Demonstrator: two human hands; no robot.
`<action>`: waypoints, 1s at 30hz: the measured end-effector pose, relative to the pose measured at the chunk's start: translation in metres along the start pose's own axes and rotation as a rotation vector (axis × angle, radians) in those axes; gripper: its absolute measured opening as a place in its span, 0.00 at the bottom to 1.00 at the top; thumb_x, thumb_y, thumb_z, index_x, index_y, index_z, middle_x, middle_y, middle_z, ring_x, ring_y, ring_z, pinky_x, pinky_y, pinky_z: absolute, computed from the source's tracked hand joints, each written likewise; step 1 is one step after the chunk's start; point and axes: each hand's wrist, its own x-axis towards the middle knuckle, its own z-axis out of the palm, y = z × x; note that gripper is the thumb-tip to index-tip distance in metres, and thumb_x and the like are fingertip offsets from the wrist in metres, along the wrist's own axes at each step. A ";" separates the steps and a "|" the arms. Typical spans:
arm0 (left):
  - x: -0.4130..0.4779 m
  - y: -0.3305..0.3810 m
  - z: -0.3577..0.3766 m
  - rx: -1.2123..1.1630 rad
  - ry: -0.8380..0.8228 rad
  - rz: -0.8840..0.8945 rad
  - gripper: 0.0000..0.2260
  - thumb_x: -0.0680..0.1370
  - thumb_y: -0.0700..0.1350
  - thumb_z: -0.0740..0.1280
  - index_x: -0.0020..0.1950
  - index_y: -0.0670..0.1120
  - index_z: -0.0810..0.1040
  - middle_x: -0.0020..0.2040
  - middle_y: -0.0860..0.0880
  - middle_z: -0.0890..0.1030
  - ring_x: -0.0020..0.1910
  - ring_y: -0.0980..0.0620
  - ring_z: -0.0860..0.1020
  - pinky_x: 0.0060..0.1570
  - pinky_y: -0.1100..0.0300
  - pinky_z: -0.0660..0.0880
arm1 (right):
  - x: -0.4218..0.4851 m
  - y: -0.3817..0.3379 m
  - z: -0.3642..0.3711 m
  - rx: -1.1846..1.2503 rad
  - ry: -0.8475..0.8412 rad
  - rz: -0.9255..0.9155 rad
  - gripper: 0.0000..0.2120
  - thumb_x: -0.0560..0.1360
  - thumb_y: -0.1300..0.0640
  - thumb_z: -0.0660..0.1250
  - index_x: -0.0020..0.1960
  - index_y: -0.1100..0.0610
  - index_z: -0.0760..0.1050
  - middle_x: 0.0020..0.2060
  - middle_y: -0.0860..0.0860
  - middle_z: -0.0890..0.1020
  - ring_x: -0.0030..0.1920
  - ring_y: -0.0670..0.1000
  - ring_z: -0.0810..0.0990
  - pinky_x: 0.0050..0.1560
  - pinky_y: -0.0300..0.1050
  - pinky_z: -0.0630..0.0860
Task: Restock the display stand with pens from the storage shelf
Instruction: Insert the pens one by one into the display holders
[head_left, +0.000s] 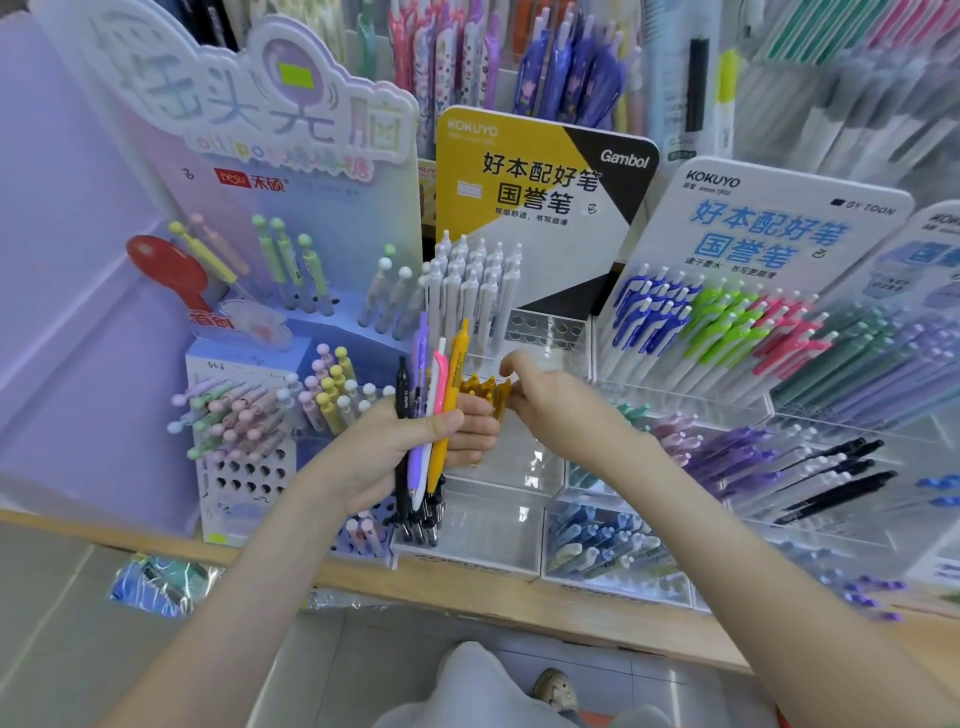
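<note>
KOKUYO, Gambol on yellow-and-black card (524, 171); KOKUYO on white card (779, 208); hesu on pastel board (322, 208).

Red paddle-shaped sign (166, 270) far left, against lilac panel (62, 260). Wooden bench (467, 592) edge runs across the front. Below it: grey tiled floor (62, 634), crinkled clear-wrapped blue packet (156, 584) at left, one beige shoe (556, 688) bottom centre.

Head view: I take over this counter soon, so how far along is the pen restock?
Done: white pens stand at the back of the Gambol stand, and a few yellow pens stand in a lower tier. In hand: the left hand holds a mixed bundle of pens; the right hand is at the yellow pens, its grip blurred. Left: empty holes beside the white pens and the bundle itself.
</note>
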 end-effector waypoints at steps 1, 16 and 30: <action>0.000 -0.002 0.002 -0.004 -0.006 -0.004 0.13 0.73 0.40 0.66 0.55 0.36 0.79 0.50 0.37 0.83 0.51 0.41 0.83 0.48 0.55 0.81 | -0.004 -0.002 -0.006 -0.014 0.043 0.004 0.10 0.81 0.55 0.56 0.61 0.52 0.59 0.46 0.55 0.82 0.42 0.59 0.80 0.41 0.55 0.78; -0.001 -0.004 0.012 0.155 0.119 0.043 0.11 0.74 0.38 0.66 0.55 0.38 0.79 0.50 0.40 0.84 0.52 0.44 0.83 0.50 0.56 0.80 | -0.042 0.009 -0.059 1.045 0.306 0.122 0.05 0.77 0.67 0.62 0.48 0.60 0.74 0.38 0.55 0.81 0.40 0.51 0.81 0.48 0.47 0.80; -0.016 -0.017 0.009 0.054 0.217 0.068 0.13 0.72 0.39 0.66 0.56 0.37 0.78 0.51 0.38 0.83 0.52 0.42 0.83 0.51 0.55 0.80 | -0.020 0.003 -0.012 0.346 0.232 -0.005 0.06 0.78 0.62 0.62 0.54 0.60 0.75 0.41 0.56 0.82 0.42 0.55 0.80 0.46 0.50 0.75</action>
